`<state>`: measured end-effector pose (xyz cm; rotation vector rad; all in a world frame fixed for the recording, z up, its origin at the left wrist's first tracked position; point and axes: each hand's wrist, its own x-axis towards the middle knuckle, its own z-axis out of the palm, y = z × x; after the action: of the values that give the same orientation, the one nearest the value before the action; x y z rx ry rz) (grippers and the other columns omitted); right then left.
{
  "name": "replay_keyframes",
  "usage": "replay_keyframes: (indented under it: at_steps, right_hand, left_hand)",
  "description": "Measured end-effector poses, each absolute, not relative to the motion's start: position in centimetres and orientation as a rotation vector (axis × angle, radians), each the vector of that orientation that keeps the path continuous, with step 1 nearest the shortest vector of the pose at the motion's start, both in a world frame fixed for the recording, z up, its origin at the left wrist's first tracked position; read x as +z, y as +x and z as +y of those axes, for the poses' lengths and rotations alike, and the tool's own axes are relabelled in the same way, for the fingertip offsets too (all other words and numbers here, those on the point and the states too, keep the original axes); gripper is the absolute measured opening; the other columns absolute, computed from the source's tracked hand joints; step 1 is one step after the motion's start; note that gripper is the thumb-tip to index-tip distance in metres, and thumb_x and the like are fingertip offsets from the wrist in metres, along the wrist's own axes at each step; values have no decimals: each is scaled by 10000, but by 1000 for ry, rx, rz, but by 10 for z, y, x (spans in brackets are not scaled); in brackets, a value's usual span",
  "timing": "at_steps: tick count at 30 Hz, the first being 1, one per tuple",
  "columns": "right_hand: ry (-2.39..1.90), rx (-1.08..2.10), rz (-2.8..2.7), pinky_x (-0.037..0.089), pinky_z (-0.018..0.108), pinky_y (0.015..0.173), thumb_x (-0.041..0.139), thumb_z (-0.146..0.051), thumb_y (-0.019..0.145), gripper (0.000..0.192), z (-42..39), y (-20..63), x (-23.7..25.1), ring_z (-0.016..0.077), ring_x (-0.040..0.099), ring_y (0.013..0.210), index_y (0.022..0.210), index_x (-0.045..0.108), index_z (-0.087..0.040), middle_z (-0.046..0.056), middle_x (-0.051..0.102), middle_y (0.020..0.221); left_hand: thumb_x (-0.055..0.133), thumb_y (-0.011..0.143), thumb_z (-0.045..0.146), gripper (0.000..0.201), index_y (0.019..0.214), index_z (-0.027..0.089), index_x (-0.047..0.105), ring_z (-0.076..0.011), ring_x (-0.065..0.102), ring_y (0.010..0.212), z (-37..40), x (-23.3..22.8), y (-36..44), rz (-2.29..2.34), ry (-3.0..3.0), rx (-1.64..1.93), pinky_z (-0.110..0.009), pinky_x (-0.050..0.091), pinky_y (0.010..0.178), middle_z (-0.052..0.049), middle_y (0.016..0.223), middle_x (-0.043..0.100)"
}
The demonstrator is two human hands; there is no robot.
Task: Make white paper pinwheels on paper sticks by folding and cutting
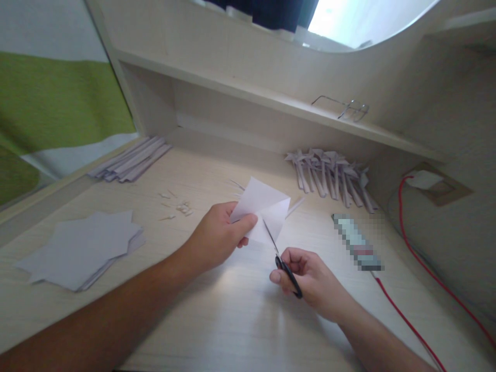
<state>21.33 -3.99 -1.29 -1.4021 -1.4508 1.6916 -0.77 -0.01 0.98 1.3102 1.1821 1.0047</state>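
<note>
My left hand (pixel 217 235) pinches a white square of paper (pixel 261 206) by its left corner and holds it just above the desk. My right hand (pixel 310 279) grips small black-handled scissors (pixel 284 266). Their blades point up and left into the lower edge of the paper, along a crease line.
A stack of white paper squares (pixel 81 248) lies at the left. Folded paper strips (pixel 129 160) sit at the back left, and finished paper pinwheels (pixel 333 175) at the back right. Small paper scraps (pixel 178 204), a phone (pixel 356 242) with a red cable (pixel 406 320), and glasses (pixel 344 107) on the shelf.
</note>
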Motion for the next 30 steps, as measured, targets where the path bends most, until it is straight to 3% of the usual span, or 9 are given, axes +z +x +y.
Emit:
replay_keyframes:
  at_steps: [12, 30]
  right_hand:
    - [-1438, 1697, -1379, 282, 221, 472, 945, -479, 612, 500, -39, 210, -9, 78, 445, 478, 683, 545, -189, -47, 591, 527]
    - [-1423, 1686, -1403, 273, 212, 455, 929, -422, 666, 447, -39, 211, -13, 69, 430, 466, 693, 548, -190, -54, 590, 527]
  left_hand:
    - [649, 849, 372, 252, 710, 170, 593, -107, 536, 492, -1, 12, -9, 1173, 1318, 1010, -213, 415, 468, 37, 589, 569]
    - [640, 853, 382, 264, 709, 163, 613, -113, 534, 506, 2, 6, -9, 1181, 1364, 991, -221, 417, 471, 18, 589, 593]
